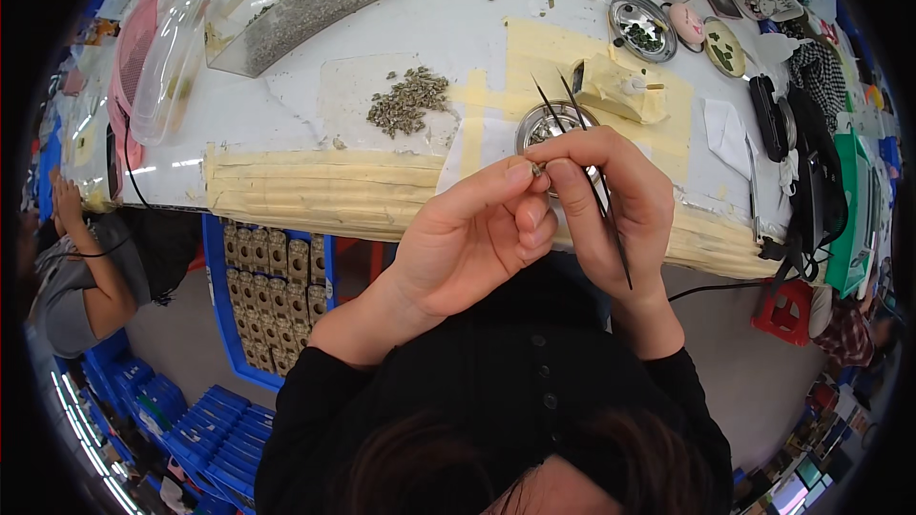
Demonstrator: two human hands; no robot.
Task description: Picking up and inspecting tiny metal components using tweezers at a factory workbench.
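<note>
A tiny metallic piece (537, 171) is pinched between the fingertips of my left hand (477, 234) and my right hand (620, 195); its exact kind is too small to tell. My right hand also keeps hold of black tweezers (551, 107), whose open tips point up and away while their rear end sticks out below the palm. Just behind my hands is a round metal dish (527, 124), partly hidden by the right fingers. Left of it, a pile of small grey-green metal parts (408, 100) lies on a clear sheet.
A clear bin of small parts (315, 14) stands at the back left. Yellow tape (324, 181) covers the table's front edge. A taped block (620, 88) and a metal dish with dark bits (641, 29) are at the right. A blue tray of metal parts (272, 296) sits below, left.
</note>
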